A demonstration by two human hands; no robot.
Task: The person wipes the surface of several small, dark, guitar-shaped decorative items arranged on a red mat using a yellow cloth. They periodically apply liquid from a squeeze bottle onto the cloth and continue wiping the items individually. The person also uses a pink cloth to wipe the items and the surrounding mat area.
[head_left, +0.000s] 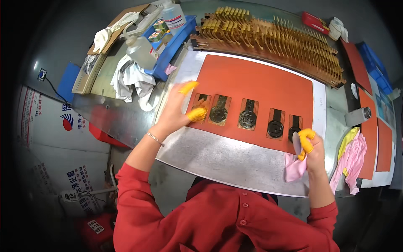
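My left hand (174,108) wears yellow finger cots, its thumb and forefinger spread wide. The thumb lies over the leftmost dark-patterned rectangular plate (202,97); whether it presses on it I cannot tell. In a row to the right are more thin see-through plates with black round patterns, among them one (219,110), a middle one (247,114) and another (276,124). My right hand (312,152), also in yellow cots, is closed on a pink cloth (296,167) and a flat greyish piece (297,143), beside the rightmost plate (294,126). All the plates rest on an orange-red mat (256,80).
Behind the mat stands a wooden rack (268,42) of upright golden pieces. A blue tray (168,54) with bottles and a white cloth (132,80) sit at the left. Pink and yellow cloths (350,155) and a clear bottle (358,116) lie at the right.
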